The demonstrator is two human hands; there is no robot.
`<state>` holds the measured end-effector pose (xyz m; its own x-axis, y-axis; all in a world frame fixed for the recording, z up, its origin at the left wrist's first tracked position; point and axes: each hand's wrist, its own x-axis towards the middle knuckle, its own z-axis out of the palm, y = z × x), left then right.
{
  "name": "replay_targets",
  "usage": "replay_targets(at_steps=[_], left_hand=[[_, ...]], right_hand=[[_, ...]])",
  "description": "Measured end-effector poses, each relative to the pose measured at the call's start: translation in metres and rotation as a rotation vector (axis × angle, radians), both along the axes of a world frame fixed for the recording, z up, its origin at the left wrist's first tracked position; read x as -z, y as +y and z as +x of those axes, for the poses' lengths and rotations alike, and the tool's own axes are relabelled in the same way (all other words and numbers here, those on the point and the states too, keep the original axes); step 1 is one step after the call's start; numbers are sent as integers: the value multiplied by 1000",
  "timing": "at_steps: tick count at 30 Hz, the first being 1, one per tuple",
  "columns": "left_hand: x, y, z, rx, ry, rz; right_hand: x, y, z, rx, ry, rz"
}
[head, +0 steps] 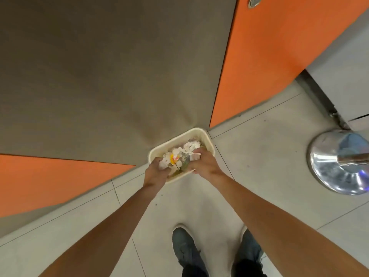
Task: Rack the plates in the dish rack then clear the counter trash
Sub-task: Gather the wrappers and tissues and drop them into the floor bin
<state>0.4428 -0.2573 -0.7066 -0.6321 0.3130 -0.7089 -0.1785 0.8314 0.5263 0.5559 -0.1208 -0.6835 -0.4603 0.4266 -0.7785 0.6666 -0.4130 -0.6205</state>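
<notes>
Over the corner of the grey tile floor [265, 156], both arms reach down to a cream bin [196, 134], which serves as the landmark.

Left of the bin: orange panel [50, 180] low on the brown wall [99, 76].

Left hand [156, 173] sits on the bin's near-left rim, fingers curled shut onto the trash wad [179, 158] of crumpled white paper with a yellow and red scrap in it. The wad sits inside the bin, heaped up to rim level.

Right hand [203, 163] sits on the bin's near-right side, fingers clamped on the right part of the same wad, thumb side toward the rim. Both hands touch the wad; can't tell if either also presses the bin wall.

Below the bin, near the frame bottom: two grey shoes [185, 250] on the tiles.

Right of and above the bin: orange door [269, 56], meeting the brown wall at the corner behind the bin.

Far right of the bin: shiny metal dome base [329, 166] on the floor, well apart.
</notes>
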Motion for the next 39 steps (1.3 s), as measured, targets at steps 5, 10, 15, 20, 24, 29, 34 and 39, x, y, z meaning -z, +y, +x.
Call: replay_targets(at_steps=[5,10,15,20,24,29,34,39], left_hand=[[15,13,-10,-152,-152,37],[-3,11,-4,-250,-158,97],[-33,2,9,-229,-180,158],[-87,-7,26,-311,-122,248],[-142,-16,31,-259,-47,303],[-231,-26,43,-167,108,363],[-320,-51,59,-140,209,383],[-409,-76,96,-106,316,330]], right_hand=[[13,-7,5,102,97,-143],[-6,-6,25,40,51,-67],[-28,-10,28,-102,-82,75],[-79,-21,24,-263,52,354],[-134,-21,19,-395,151,493],[-210,-28,20,-598,188,681],[-292,-47,28,-725,227,688],[-379,-70,53,-828,282,709]])
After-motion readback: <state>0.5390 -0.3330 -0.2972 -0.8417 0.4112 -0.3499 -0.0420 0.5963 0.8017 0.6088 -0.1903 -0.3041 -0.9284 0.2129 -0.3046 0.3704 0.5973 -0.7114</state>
